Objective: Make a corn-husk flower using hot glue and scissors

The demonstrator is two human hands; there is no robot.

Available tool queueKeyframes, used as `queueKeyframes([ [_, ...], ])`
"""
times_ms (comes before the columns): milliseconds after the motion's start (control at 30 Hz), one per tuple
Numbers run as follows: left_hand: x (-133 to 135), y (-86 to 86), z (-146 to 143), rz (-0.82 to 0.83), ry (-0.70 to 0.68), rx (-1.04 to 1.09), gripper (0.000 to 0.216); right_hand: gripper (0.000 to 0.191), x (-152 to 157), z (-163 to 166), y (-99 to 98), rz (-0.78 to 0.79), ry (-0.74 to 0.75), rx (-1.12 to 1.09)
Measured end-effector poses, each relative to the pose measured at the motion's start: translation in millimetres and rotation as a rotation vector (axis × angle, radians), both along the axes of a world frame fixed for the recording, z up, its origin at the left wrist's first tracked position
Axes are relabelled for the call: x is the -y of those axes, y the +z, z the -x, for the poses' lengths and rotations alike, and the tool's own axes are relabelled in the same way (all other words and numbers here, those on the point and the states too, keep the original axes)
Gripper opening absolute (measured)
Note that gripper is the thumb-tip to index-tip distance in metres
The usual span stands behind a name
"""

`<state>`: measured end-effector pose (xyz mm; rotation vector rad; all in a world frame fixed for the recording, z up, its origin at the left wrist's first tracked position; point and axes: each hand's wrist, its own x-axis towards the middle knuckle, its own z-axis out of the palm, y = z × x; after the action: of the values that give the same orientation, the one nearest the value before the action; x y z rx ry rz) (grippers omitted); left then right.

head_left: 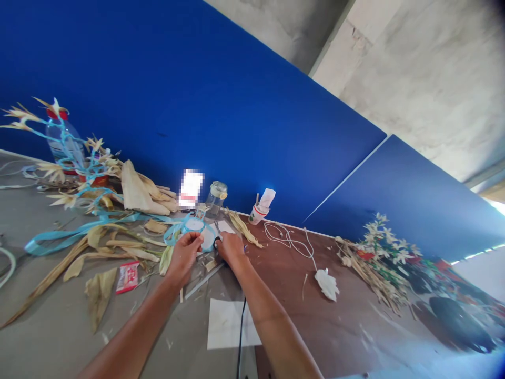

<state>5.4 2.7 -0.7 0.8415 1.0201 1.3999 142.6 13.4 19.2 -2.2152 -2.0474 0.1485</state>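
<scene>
In the middle of the head view my left hand is closed, thumb and fingertips pinched on something too small to make out. Close beside it, my right hand grips a pair of scissors by its dark handle, the blades pointing away from me. Just beyond the fingers lies a roll of light blue ribbon, with a long loose ribbon running to the left. Dried corn husks are spread to the left of my left hand. A pale green husk piece is by my left wrist.
A glass jar, a lit phone screen and a paper cup stand along the blue partition. White cable coils at right. Husk flowers stand left; artificial flowers lie right. White paper lies in front.
</scene>
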Motion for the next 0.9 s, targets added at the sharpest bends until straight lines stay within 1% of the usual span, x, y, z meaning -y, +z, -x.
queueKeyframes([
  [100, 2, -0.1, -2, -0.004, -0.021, -0.009, 0.024, 0.026, 2, 2, -3.4, -0.01, 0.014, -0.014],
  [200, 4, 1.9, -5, -0.002, -0.053, -0.015, 0.025, 0.026, 7, 1, -0.1, -0.04, 0.015, -0.022],
  [267, 6, 2.4, -7, 0.011, -0.071, -0.025, 0.026, 0.027, 10, -2, 3.5, -0.107, 0.021, -0.077],
  [300, 6, 2.1, -8, 0.017, -0.078, -0.031, 0.026, 0.027, 11, -3, 4.7, -0.154, 0.026, -0.168],
  [333, 6, 1.5, -9, 0.019, -0.085, -0.035, 0.027, 0.027, 12, -4, 5.1, -0.196, 0.029, -0.31],
  [400, 7, -0.3, -9, 0.004, -0.101, -0.039, 0.028, 0.025, 15, -4, 3.2, -0.233, 0.03, -0.701],
  [467, 6, -2.1, -9, -0.018, -0.129, -0.04, 0.029, 0.026, 18, -1, -1.2, -0.19, 0.022, -1.067],
  [500, 6, -2.7, -9, -0.026, -0.14, -0.041, 0.029, 0.028, 19, 1, -3.6, -0.165, 0.017, -1.198],
  [567, 6, -3.2, -8, -0.026, -0.154, -0.048, 0.029, 0.026, 21, 6, -7.5, -0.146, 0.005, -1.357],
  [667, 6, -2.8, -8, -0.01, -0.167, -0.053, 0.028, 0.02, 21, 11, -9.3, -0.172, -0.015, -1.426],
  [900, 6, 3.3, -5, -0.016, -0.181, -0.082, 0.027, 0.014, 14, 14, -5.6, -0.199, -0.003, -1.412],
])
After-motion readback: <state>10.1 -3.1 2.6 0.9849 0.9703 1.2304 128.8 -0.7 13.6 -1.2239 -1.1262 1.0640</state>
